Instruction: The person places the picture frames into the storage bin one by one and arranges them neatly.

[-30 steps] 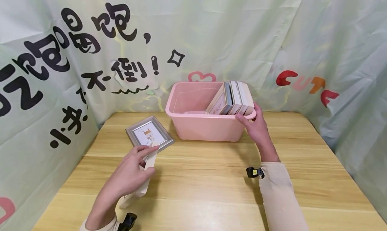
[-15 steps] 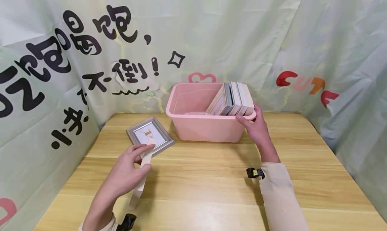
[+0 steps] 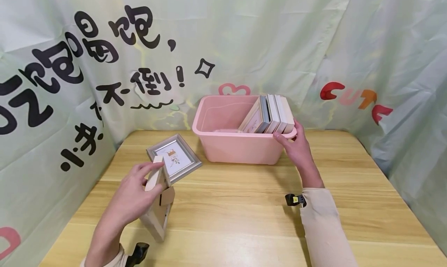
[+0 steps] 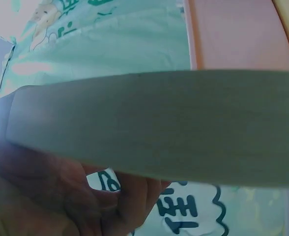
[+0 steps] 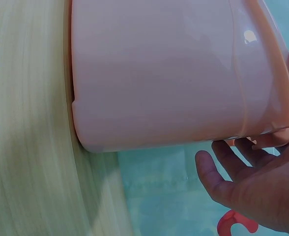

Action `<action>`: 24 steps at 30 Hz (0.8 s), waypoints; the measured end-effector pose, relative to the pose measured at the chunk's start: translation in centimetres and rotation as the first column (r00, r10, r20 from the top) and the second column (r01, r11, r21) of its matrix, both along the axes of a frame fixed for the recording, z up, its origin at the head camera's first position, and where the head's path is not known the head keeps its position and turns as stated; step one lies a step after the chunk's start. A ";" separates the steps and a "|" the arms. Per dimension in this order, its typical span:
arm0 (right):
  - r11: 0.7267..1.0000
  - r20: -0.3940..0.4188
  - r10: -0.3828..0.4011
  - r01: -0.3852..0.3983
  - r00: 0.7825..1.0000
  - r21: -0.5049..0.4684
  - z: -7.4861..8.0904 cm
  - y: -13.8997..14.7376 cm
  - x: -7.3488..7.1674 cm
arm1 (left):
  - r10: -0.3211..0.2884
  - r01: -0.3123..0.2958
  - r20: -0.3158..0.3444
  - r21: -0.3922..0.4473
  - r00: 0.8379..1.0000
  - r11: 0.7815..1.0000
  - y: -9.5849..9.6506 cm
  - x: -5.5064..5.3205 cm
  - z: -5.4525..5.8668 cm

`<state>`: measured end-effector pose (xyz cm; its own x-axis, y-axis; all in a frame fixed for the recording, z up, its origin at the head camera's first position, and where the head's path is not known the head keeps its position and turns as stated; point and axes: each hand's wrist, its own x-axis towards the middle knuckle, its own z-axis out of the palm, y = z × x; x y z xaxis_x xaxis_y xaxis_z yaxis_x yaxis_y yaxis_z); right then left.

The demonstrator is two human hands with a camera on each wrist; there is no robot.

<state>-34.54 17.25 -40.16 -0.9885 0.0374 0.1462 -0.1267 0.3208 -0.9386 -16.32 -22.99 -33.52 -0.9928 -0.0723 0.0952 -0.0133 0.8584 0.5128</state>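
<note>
In the head view my left hand (image 3: 130, 193) grips a cream picture frame (image 3: 156, 216) by its edge, thumb on one side and fingers over the other. The frame stands tilted above the table, its back with a brown stand flap turned to the right. In the left wrist view the frame's pale side (image 4: 154, 128) spans the picture. My right hand (image 3: 297, 144) holds the right end of the pink bin's rim, thumb in front. Several picture frames (image 3: 270, 115) lean upright in the right part of the pink bin (image 3: 241, 148).
A silver picture frame (image 3: 183, 164) lies face up on the wooden table (image 3: 244, 212), left of the bin and just beyond my left hand. A printed curtain (image 3: 265, 38) hangs behind the table and along both sides.
My left hand has drawn back to the left with the cream frame and turned it, so its back and stand flap now show. My right hand stays on the bin.
</note>
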 end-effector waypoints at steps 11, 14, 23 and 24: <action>1.000 0.008 -0.009 0.009 1.000 -0.002 -0.2 0.1 -0.1 | -0.028 0.026 -0.007 -0.185 1.000 0.982 -1.1 0.3 0.8; 1.000 0.017 0.001 0.000 1.000 -0.004 -0.2 0.2 -0.1 | -0.028 0.027 -0.002 -0.201 1.000 0.979 -1.1 0.2 1.0; 1.000 0.002 -0.003 0.003 1.000 0.001 -0.2 0.1 -0.1 | -0.037 0.027 -0.038 -0.219 0.999 0.975 -0.5 -0.4 1.8; 1.000 0.001 -0.003 0.003 1.000 0.003 -0.2 0.1 -0.1 | -0.041 0.031 -0.043 -0.220 0.998 0.975 -0.4 -0.4 2.0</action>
